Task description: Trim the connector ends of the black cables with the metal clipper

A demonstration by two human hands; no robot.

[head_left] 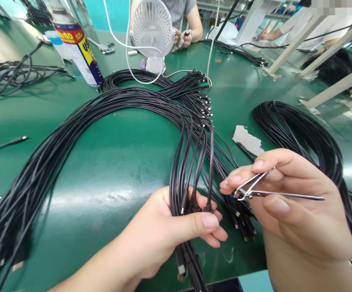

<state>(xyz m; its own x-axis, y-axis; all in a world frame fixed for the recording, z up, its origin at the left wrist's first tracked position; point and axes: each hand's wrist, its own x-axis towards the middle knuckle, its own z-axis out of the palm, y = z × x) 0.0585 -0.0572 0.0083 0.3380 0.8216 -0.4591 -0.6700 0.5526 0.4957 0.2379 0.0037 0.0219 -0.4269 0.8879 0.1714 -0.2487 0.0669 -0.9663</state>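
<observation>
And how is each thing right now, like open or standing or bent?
Left hand: curled closed
Black cables it grips: bunched, bent
Right hand: curled, holding
Nail clippers it holds: lever swung open
Can: standing
White fan: standing; can't tell if spinning
Pale scrap: lying, ragged-edged
Cable bundle at right: looped, lying down

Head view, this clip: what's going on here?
The person's left hand holds a bunch of black cables, with the thumb across them and some connector ends showing below. The right hand holds metal nail clippers with their lever spread, apart from the held bunch. A long curved bundle lies on the green table, with another coil to the right. Beyond stand a white fan and a spray can.
</observation>
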